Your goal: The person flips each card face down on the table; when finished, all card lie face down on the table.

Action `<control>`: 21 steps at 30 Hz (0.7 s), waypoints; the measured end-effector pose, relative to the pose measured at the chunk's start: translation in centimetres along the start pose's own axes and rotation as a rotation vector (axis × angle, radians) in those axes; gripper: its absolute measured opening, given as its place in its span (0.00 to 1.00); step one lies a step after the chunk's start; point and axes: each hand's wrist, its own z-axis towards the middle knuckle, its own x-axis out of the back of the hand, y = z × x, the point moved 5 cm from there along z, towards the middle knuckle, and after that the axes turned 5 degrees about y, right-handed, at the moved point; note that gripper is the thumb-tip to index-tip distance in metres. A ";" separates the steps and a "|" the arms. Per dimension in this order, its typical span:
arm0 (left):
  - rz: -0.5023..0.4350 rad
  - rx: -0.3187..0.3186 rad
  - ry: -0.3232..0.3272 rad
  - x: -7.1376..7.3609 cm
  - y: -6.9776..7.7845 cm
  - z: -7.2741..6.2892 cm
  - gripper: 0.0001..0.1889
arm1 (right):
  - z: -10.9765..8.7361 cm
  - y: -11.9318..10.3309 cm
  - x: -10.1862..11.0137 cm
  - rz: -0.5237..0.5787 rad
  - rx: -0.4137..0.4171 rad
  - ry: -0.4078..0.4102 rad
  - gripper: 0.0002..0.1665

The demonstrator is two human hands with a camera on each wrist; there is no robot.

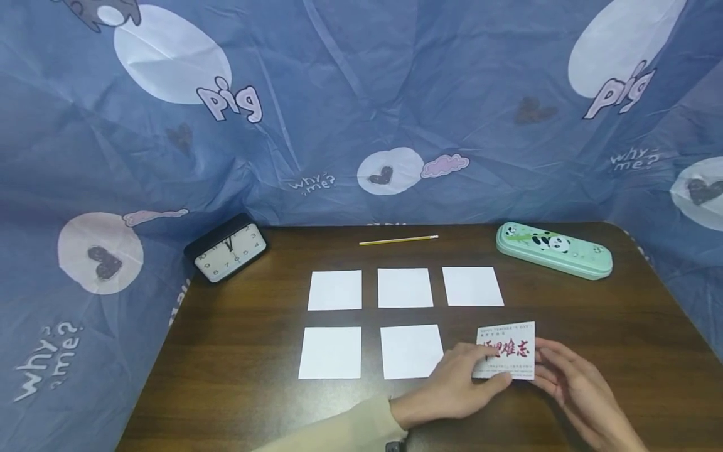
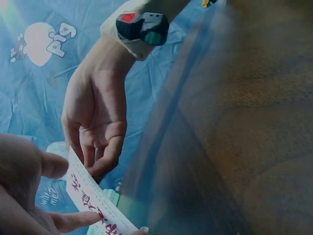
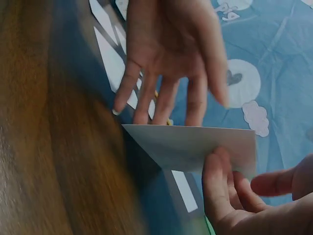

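A white card with red Chinese characters point(image 1: 522, 347) stands tilted up at the right of the near row, between my two hands. My left hand point(image 1: 452, 384) touches its printed face with a fingertip, the thumb at the lower edge. Its fingers point(image 3: 195, 100) extend straight in the right wrist view. My right hand point(image 1: 584, 383) is at the card's right edge, its bent fingertips against the plain back point(image 3: 181, 144). The right thumb point(image 3: 274, 182) stands apart from the card. In the left wrist view, the printed face point(image 2: 93, 208) hides the right fingertips.
Several blank white cards lie in two rows, one point(image 1: 412, 351) beside my left hand. Behind them lies a yellow pencil point(image 1: 398, 240). A green panda pencil case point(image 1: 553, 251) is at back right, a black clock point(image 1: 228, 248) at back left. A blue printed curtain point(image 1: 339, 113) surrounds the wooden table point(image 1: 237, 351).
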 end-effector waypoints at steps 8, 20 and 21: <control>-0.343 0.101 0.007 0.0 -0.2 0.5 0.25 | 0.4 0.7 -2.5 -0.254 -0.146 0.027 0.36; -0.710 0.011 0.135 1.2 -0.4 0.8 0.19 | 0.4 0.6 -4.1 -0.390 -0.146 0.092 0.41; -0.731 0.005 0.143 1.3 -0.4 0.7 0.19 | 0.5 0.5 -4.1 -0.390 -0.144 0.105 0.41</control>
